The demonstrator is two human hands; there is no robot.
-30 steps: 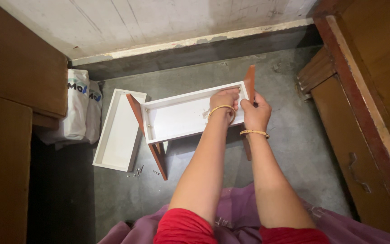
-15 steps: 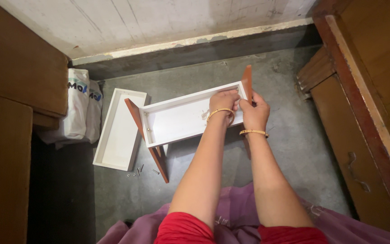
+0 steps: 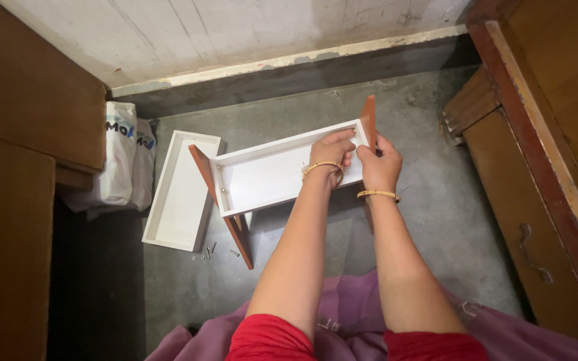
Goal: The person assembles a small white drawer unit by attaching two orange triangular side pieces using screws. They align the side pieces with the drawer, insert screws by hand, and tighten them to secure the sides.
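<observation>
White-painted wood fills the middle of the view: a long shallow white tray (image 3: 272,177) stands propped above the grey concrete floor (image 3: 429,220), fixed between two reddish-brown side panels. The near-left panel (image 3: 225,207) slants down to the floor, and the far-right panel (image 3: 369,124) rises upright at the tray's other end. Both hands are at that right end. The left hand (image 3: 332,148) lies over the tray's inner corner, fingers curled down against the white wood just beside the brown panel; whether its grip pinches anything small there, I cannot tell. The right hand (image 3: 379,164) presses on the tray's end beside the upright panel, fingers bent, and its grip looks closed on the edge, though the exact hold is hidden. A gold bangle sits on each wrist. To the left, a second white tray (image 3: 182,194) lies flat on the floor, well apart from the hands, with a few small screws (image 3: 210,251) scattered near its lower corner. A white plastic bag (image 3: 125,164) leans by the dark wooden cabinet (image 3: 28,134).
</observation>
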